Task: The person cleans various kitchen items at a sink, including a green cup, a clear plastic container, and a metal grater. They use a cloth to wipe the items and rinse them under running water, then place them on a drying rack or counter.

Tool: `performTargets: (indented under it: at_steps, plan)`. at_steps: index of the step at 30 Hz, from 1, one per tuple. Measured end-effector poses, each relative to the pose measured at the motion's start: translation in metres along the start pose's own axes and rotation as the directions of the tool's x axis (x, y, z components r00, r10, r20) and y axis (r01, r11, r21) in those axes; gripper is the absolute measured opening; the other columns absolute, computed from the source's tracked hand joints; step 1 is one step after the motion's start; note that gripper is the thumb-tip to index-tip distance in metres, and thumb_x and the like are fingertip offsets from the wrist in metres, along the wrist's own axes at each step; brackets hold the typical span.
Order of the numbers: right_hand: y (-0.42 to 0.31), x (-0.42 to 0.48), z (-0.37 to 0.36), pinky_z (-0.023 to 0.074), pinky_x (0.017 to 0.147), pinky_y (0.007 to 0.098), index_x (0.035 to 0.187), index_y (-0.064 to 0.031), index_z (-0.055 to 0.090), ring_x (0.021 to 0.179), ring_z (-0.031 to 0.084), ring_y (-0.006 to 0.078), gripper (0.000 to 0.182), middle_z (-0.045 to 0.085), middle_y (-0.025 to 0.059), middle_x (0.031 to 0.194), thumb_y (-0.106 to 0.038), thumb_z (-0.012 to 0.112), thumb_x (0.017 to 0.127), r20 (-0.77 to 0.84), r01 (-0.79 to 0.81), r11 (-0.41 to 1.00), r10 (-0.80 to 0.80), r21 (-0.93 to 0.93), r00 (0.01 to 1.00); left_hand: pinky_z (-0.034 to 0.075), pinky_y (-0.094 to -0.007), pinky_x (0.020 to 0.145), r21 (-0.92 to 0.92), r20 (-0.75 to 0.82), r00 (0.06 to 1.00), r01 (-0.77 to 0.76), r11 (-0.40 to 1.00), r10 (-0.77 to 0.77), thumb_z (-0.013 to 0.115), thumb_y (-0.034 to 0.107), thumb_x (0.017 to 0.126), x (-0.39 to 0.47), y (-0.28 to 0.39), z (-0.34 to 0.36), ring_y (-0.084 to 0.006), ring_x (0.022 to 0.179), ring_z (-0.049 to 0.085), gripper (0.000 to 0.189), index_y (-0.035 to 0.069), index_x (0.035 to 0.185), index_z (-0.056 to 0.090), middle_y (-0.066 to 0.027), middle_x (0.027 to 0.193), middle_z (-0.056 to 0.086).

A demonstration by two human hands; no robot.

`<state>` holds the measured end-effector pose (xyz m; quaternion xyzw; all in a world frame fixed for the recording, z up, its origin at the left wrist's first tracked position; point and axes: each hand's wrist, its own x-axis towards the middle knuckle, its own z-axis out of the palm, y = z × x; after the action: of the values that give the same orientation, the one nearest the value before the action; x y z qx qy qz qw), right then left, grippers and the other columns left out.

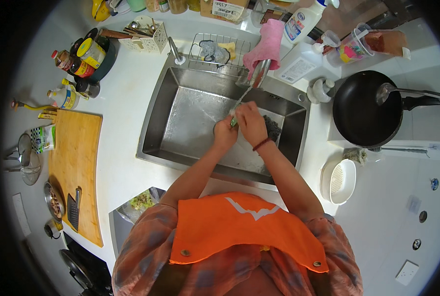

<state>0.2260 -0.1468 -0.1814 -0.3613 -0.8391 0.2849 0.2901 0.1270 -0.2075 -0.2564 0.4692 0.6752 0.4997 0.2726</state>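
Over the stainless-steel sink, both my hands are together under the running water from the tap. My left hand is closed around a small green item, perhaps a vegetable; most of it is covered by my fingers. Curled over its upper end are the fingers of my right hand, which seem to pinch it. A dark red beaded bracelet circles my right wrist. Just right of that hand, a dark mesh-like scouring pad or strainer lies in the sink, partly hidden.
Left of the sink stand a wooden cutting board with a cleaver, and a metal bowl of food. A wire rack and a pink cloth over the tap are behind. A frying pan and white basket are right.
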Motion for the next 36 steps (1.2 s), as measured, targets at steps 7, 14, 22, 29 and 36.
performTargets:
  at_steps: [7, 14, 22, 29, 36]
  plan:
    - [-0.004, 0.006, -0.011, 0.0450, 0.066, 0.0405, 0.086, -0.0037, 0.053, 0.080, 0.054, 0.0365, 0.003, 0.052, 0.0150, 0.086, -0.007, 0.052, 0.086, -0.060, -0.031, 0.997, 0.035, 0.073, 0.998, 0.044, -0.0389, 0.055, -0.090, 0.016, 1.000, 0.016, 0.996, -0.015, 0.061, 0.003, 0.076, -0.003, 0.021, -0.018, -0.0360, 0.065, 0.057, 0.009, 0.001, 0.084, 0.059, -0.0216, 0.068, 0.057]
    - [-0.007, 0.007, -0.010, 0.0445, 0.069, 0.0404, 0.086, -0.0035, 0.053, 0.082, 0.053, 0.0361, 0.004, 0.052, 0.0151, 0.086, -0.003, 0.053, 0.082, -0.047, 0.102, 0.995, -0.103, -0.023, 0.994, 0.045, -0.0379, 0.055, -0.050, 0.026, 0.999, -0.046, 0.998, 0.047, 0.059, 0.004, 0.076, -0.002, 0.024, -0.024, -0.0356, 0.065, 0.057, 0.005, 0.002, 0.080, 0.058, -0.0210, 0.068, 0.057]
    - [-0.033, 0.003, -0.016, 0.0434, 0.066, 0.0395, 0.082, -0.0024, 0.050, 0.079, 0.053, 0.0345, 0.002, 0.051, 0.0147, 0.082, -0.002, 0.053, 0.081, 0.016, 0.153, 0.984, -0.155, 0.094, 0.988, 0.045, -0.0388, 0.055, -0.013, 0.041, 0.997, -0.067, 0.998, 0.068, 0.058, 0.004, 0.076, 0.003, 0.037, -0.037, -0.0396, 0.066, 0.057, 0.003, 0.002, 0.079, 0.058, -0.0212, 0.067, 0.056]
    - [-0.011, 0.030, -0.020, 0.0433, 0.066, 0.0420, 0.083, -0.0021, 0.051, 0.077, 0.053, 0.0366, 0.003, 0.052, 0.0153, 0.082, -0.004, 0.053, 0.081, -0.056, -0.007, 0.997, 0.012, 0.076, 0.998, 0.045, -0.0360, 0.056, 0.038, 0.031, 0.997, -0.076, 0.996, 0.075, 0.059, 0.004, 0.076, 0.014, 0.045, -0.041, -0.0379, 0.062, 0.057, 0.005, 0.002, 0.081, 0.058, -0.0210, 0.067, 0.057]
    - [-0.024, 0.025, -0.007, 0.0435, 0.067, 0.0411, 0.084, -0.0025, 0.053, 0.077, 0.053, 0.0354, 0.003, 0.053, 0.0153, 0.080, -0.004, 0.054, 0.082, -0.222, 0.150, 0.984, -0.127, 0.091, 0.967, 0.046, -0.0371, 0.057, 0.087, 0.034, 0.988, -0.153, 0.984, 0.150, 0.059, 0.005, 0.077, 0.028, 0.034, -0.040, -0.0404, 0.065, 0.056, 0.011, 0.003, 0.087, 0.062, -0.0215, 0.069, 0.058]
